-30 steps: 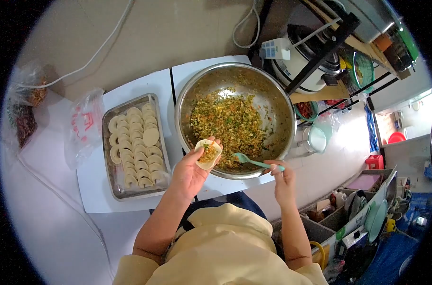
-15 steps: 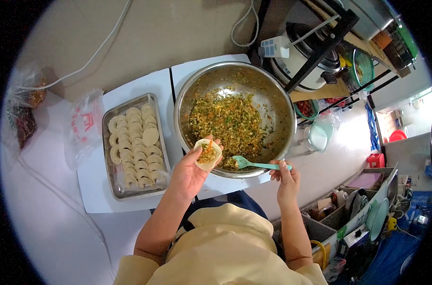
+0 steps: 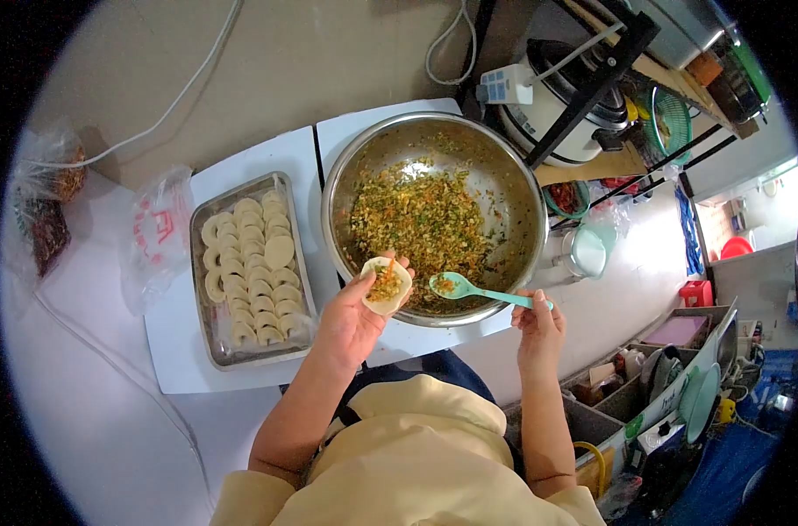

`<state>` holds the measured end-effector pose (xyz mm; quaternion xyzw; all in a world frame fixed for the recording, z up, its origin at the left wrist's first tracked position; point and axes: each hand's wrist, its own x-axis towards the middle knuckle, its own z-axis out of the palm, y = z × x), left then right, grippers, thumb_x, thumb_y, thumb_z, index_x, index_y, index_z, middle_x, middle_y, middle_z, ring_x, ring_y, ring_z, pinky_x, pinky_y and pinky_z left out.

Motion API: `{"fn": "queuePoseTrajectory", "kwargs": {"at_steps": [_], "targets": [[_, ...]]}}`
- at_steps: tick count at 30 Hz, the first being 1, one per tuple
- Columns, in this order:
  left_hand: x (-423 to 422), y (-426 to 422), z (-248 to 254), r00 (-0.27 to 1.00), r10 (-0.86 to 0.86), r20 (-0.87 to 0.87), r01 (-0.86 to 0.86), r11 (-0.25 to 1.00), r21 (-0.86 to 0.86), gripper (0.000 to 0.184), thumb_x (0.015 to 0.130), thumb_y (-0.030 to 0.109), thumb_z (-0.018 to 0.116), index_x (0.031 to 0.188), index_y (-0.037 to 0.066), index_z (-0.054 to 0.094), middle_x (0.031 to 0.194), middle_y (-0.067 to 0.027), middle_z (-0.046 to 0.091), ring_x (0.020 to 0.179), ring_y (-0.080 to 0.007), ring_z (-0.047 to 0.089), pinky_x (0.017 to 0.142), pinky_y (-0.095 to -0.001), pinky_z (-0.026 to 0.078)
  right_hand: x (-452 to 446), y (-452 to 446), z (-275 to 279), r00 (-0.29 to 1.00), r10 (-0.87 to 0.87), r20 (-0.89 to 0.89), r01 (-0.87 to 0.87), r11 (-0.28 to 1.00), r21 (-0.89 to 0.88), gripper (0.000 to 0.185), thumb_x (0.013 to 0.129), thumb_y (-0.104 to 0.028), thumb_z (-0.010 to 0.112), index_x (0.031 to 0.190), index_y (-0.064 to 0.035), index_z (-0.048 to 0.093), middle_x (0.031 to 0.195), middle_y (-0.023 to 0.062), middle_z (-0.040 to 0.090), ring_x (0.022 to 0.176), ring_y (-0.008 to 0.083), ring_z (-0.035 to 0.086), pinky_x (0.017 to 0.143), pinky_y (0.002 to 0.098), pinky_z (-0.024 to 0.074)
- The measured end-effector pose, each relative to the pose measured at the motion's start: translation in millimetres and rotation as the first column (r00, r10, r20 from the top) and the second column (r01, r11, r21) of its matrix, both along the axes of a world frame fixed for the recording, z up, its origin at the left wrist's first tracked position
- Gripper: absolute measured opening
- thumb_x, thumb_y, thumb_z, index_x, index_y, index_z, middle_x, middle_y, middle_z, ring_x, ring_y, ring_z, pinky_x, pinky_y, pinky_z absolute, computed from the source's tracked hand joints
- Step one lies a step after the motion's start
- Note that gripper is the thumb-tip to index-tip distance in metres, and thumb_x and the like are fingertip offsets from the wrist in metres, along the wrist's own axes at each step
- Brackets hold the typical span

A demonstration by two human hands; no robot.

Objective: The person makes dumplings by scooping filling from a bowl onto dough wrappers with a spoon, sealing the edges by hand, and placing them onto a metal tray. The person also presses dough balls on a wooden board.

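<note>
A round dumpling wrapper (image 3: 392, 303) with chopped filling on it rests in my left hand (image 3: 351, 323), whose fingers curl around its edge at the near rim of the bowl. My right hand (image 3: 539, 328) grips the handle of a turquoise spoon (image 3: 482, 293). The spoon's head, with a little filling in it, is over the bowl to the right of the wrapper, apart from it. Chopped vegetable filling (image 3: 421, 228) covers much of the bottom of the large steel bowl (image 3: 525, 188).
Left of the bowl, a metal tray (image 3: 201, 307) holds rows of folded dumplings (image 3: 257, 272) and round wrappers (image 3: 279, 252). A plastic bag (image 3: 158, 232) lies beside it. At the back right, a shelf frame holds a white cooker (image 3: 548, 131). Bins with kitchenware stand lower right.
My right hand has lifted the spoon from the filling near the wrapper and moved slightly right. My left hand holds the filled wrapper in nearly the same place.
</note>
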<state>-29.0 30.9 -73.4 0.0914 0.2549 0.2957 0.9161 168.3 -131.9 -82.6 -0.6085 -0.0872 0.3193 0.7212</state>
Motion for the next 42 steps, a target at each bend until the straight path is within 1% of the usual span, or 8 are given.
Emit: {"fn": "queuePoseTrajectory", "kwargs": {"at_steps": [5,7,10,21,27,33,38,42], "targets": [[1,-3,-4,1.0,-0.027,-0.005,0.027,1.0,-0.013,0.035,0.095,0.013,0.042,0.126,-0.003,0.044,0.128,-0.018,0.048,0.119,-0.0303,0.048,0.101,-0.0404,0.041,-4,2,8,0.999,-0.016,0.047,0.016,1.0,0.016,0.031,0.093,-0.026,0.053,0.09,0.0029,0.063,0.065,0.0042,0.058,0.059,0.0113,0.05,0.058,0.0246,0.0384],[2,-3,-4,1.0,-0.029,0.001,0.029,0.999,-0.015,0.035,0.095,0.013,0.042,0.126,-0.003,0.043,0.128,-0.0184,0.048,0.119,-0.0306,0.048,0.102,-0.0405,0.041,-10,4,10,0.949,0.152,0.275,-0.121,0.985,-0.127,0.03,0.092,-0.025,0.054,0.091,0.0036,0.064,0.068,0.0052,0.06,0.063,0.011,0.051,0.06,0.025,0.0413],[2,-3,-3,1.0,-0.025,-0.001,0.025,0.999,-0.02,0.035,0.095,0.013,0.042,0.126,-0.003,0.043,0.128,-0.0182,0.048,0.119,-0.0309,0.048,0.102,-0.0406,0.041,-15,7,-4,0.908,0.257,0.332,-0.212,0.963,-0.167,0.03,0.092,-0.025,0.056,0.091,0.0043,0.064,0.072,0.0063,0.062,0.067,0.0108,0.053,0.062,0.0253,0.0427],[-1,1,-5,0.999,0.004,-0.037,-0.004,1.0,-0.004,0.039,0.096,0.015,0.04,0.131,-0.003,0.039,0.132,-0.0191,0.044,0.122,-0.0326,0.045,0.103,-0.0422,0.039,-12,10,2,0.912,0.352,0.209,-0.347,0.936,-0.058,0.028,0.091,-0.023,0.055,0.091,0.0044,0.064,0.073,0.0072,0.063,0.063,0.0114,0.053,0.057,0.0255,0.0413],[0,1,-2,0.999,0.003,-0.051,-0.003,1.0,-0.001,0.04,0.095,0.015,0.041,0.131,-0.003,0.039,0.131,-0.0186,0.045,0.121,-0.0313,0.046,0.102,-0.0419,0.04,-8,10,7,0.992,0.09,-0.092,-0.092,0.996,-0.015,0.033,0.093,-0.028,0.051,0.092,0.0034,0.062,0.067,0.0058,0.06,0.056,0.0104,0.053,0.05,0.0224,0.0351],[9,-8,-2,0.997,-0.077,0.001,0.077,0.997,0.025,0.038,0.096,0.017,0.038,0.129,-0.002,0.042,0.126,-0.0159,0.05,0.117,-0.0272,0.05,0.1,-0.0401,0.041,-26,4,29,0.993,-0.014,0.119,-0.002,0.992,0.128,0.033,0.094,-0.026,0.049,0.094,0.0043,0.062,0.073,0.01,0.061,0.062,0.0142,0.056,0.054,0.0252,0.0397],[18,-8,-3,0.982,-0.151,0.109,0.153,0.988,-0.009,0.041,0.095,0.017,0.043,0.131,-0.001,0.04,0.127,-0.0126,0.05,0.118,-0.0252,0.049,0.102,-0.0428,0.039,-40,-4,40,0.834,0.16,0.528,-0.225,0.972,0.061,0.033,0.091,-0.025,0.052,0.099,0.0055,0.062,0.079,0.0131,0.061,0.07,0.0168,0.058,0.063,0.0266,0.0442],[23,-8,-1,0.986,-0.154,0.069,0.155,0.988,-0.007,0.039,0.095,0.017,0.045,0.13,0.0,0.042,0.124,-0.0116,0.052,0.114,-0.0233,0.052,0.101,-0.0417,0.04,-41,-5,41,0.843,0.137,0.521,-0.21,0.974,0.084,0.033,0.091,-0.024,0.052,0.099,0.006,0.062,0.08,0.0135,0.062,0.07,0.0171,0.059,0.062,0.0272,0.0448]]}}
